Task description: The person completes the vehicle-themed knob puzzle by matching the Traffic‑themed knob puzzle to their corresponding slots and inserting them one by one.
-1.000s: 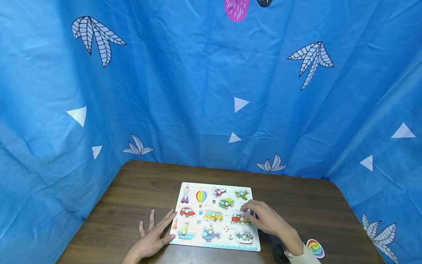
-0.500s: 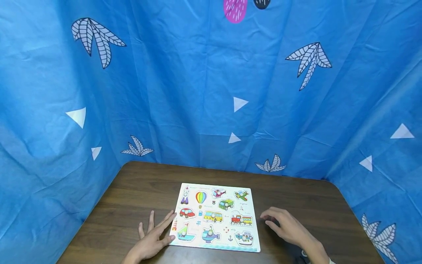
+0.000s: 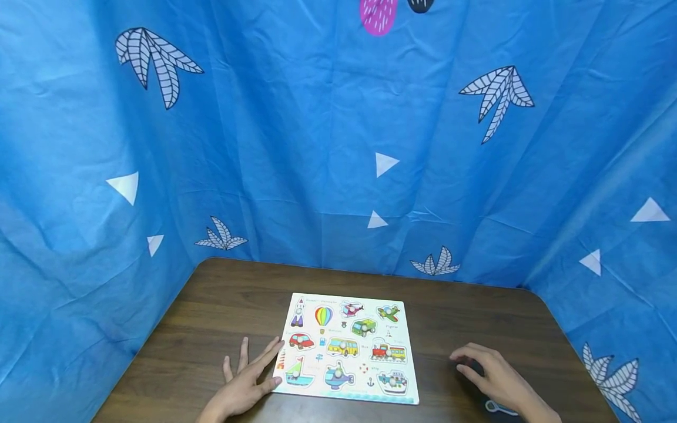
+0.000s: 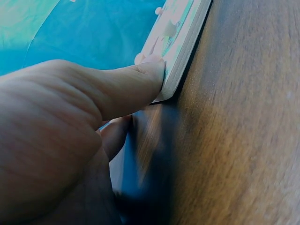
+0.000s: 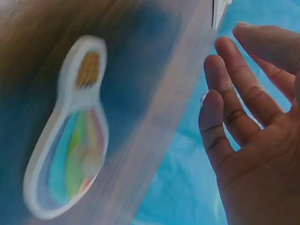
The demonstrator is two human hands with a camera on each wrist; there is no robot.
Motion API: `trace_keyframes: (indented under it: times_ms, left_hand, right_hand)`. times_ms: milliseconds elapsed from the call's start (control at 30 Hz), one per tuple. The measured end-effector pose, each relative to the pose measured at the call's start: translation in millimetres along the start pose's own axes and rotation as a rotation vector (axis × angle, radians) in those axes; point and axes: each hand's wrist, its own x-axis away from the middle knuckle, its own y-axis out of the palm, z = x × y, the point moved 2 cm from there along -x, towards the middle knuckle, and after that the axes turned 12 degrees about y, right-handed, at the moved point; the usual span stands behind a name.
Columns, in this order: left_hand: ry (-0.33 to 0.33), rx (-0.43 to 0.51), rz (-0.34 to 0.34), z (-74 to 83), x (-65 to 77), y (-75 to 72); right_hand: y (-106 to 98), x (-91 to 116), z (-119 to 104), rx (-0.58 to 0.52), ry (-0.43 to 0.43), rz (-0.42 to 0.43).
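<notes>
The white wooden puzzle board [image 3: 362, 357] lies flat on the table, bearing colourful pictures of vehicles. My left hand [image 3: 242, 389] is at its left edge, fingers spread, with the thumb and forefinger touching it. In the left wrist view my left thumb [image 4: 133, 86] rests against a board corner. My right hand [image 3: 494, 376] hovers right of the board, fingers loosely bent and holding nothing. A balloon-shaped puzzle piece [image 5: 61, 159], rainbow-striped with a brown basket end and a knob, lies near it. In the head view this hand hides most of the piece [image 3: 493, 406].
The brown wooden table [image 3: 238, 305] extends around the board on every side. A blue printed curtain [image 3: 296, 176] hangs behind the table and along both sides.
My right hand has moved off the board's train picture, going right and toward me to the balloon piece. My left hand has stayed at the board's left edge.
</notes>
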Motion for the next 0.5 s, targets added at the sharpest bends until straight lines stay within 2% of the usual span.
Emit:
trace_keyframes:
  times_ms: [267,500]
  left_hand:
    - [-0.015,-0.001,-0.006,1.7,1.1,-0.5]
    - [-0.002,-0.009,-0.013,2.3,0.7,-2.6]
  right_hand:
    - [-15.4,23.7,19.7,-0.055,-0.079,0.008]
    - [-19.9,38.6,41.0,-0.175,-0.112,-0.102]
